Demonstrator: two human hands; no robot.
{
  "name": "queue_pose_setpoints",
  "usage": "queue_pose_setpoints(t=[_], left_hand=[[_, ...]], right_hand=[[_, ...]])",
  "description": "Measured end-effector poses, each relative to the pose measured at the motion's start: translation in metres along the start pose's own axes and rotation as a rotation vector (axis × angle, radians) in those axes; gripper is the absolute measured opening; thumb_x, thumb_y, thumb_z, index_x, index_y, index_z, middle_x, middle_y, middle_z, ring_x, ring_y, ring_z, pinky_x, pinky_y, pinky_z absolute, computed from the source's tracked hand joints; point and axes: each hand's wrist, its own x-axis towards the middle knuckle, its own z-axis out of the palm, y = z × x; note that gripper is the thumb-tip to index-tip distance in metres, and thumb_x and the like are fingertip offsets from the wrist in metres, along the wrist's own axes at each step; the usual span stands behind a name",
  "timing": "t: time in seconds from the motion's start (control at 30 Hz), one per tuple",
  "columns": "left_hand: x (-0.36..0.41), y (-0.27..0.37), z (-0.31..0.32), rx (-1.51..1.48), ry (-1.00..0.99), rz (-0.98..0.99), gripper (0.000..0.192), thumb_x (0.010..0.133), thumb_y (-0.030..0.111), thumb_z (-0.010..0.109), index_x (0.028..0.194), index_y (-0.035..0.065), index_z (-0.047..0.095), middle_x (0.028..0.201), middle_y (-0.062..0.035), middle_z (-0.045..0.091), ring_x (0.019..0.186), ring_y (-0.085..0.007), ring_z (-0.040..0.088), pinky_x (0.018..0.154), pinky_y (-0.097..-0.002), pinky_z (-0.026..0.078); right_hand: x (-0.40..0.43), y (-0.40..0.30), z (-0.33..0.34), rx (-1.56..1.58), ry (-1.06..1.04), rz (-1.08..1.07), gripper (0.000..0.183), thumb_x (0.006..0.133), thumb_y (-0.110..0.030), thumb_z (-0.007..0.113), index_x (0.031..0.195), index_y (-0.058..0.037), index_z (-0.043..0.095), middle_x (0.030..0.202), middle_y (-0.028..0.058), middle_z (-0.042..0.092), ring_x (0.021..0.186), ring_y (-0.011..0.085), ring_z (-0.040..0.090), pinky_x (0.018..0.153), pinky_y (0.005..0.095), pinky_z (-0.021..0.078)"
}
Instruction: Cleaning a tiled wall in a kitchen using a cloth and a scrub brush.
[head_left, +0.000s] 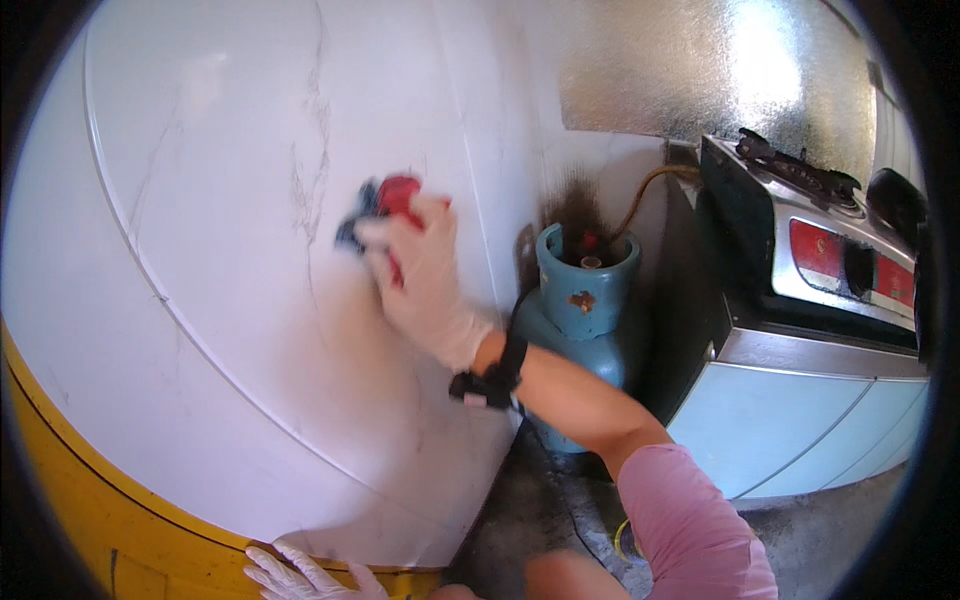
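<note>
A crumpled red and dark-blue cloth is pressed against the white marble-look wall panel. My right hand, in a whitish disposable glove, grips this cloth from behind; both are blurred. A black strap with a small device circles my right wrist. At the bottom edge, my left hand, gloved as well, rests with spread fingers by the yellow surface below the panel and holds nothing. Part of the left hand is cut off by the frame.
Right of my forearm stands a blue gas cylinder with a hose. Dark soot marks the wall behind it. A gas stove sits on a pale-blue cabinet. Foil-like sheeting covers the back wall.
</note>
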Motion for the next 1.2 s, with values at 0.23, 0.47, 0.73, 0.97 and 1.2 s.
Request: queue_pose_setpoints(t=[0.23,0.47,0.73,0.97,1.2], left_hand=[[0.002,0.012,-0.008,-0.042,0.027,-0.024,0.075,0.088,0.039,0.060,0.148,0.0025,0.034,0.151,-0.0328,0.028,0.137,-0.0565,0.026,0.108,-0.0642,0.027],[0.001,0.020,0.003,-0.172,0.045,0.006,0.075,0.089,0.040,0.058,0.150,0.0048,0.033,0.153,-0.0321,0.026,0.137,-0.0572,0.024,0.109,-0.0653,0.024],[-0.010,0.018,0.002,-0.224,0.008,-0.012,0.074,0.087,0.037,0.061,0.150,0.0079,0.033,0.153,-0.0318,0.024,0.137,-0.0597,0.021,0.107,-0.0686,0.022],[-0.014,0.016,0.016,-0.288,-0.013,0.024,0.074,0.086,0.033,0.063,0.149,0.0077,0.035,0.153,-0.0324,0.024,0.136,-0.0608,0.020,0.107,-0.0691,0.022],[-0.027,0.021,0.026,-0.431,0.005,0.017,0.069,0.083,0.026,0.065,0.145,0.0072,0.041,0.151,-0.0307,0.030,0.138,-0.0567,0.024,0.108,-0.0649,0.025]], right_hand=[[0.053,0.025,0.015,-0.023,0.164,0.009,0.017,0.082,-0.005,0.059,0.098,-0.0090,0.064,0.098,0.0167,0.062,0.097,0.0389,0.052,0.087,0.0469,0.0394],[-0.033,-0.086,-0.007,0.086,-0.233,-0.362,0.029,0.079,-0.014,0.058,0.106,-0.0189,0.068,0.116,0.0140,0.051,0.093,0.0351,0.049,0.084,0.0502,0.0419],[0.040,-0.039,0.000,0.000,0.006,-0.035,0.039,0.078,-0.005,0.067,0.116,-0.0134,0.066,0.113,0.0183,0.052,0.107,0.0417,0.048,0.094,0.0478,0.0408],[-0.003,-0.050,-0.012,-0.061,-0.105,-0.024,0.049,0.077,0.002,0.065,0.123,-0.0144,0.063,0.113,0.0234,0.047,0.102,0.0409,0.046,0.098,0.0461,0.0376],[-0.051,-0.057,-0.023,-0.007,-0.211,-0.054,0.050,0.075,0.003,0.065,0.122,-0.0147,0.064,0.114,0.0213,0.047,0.104,0.0395,0.046,0.092,0.0472,0.0387]])
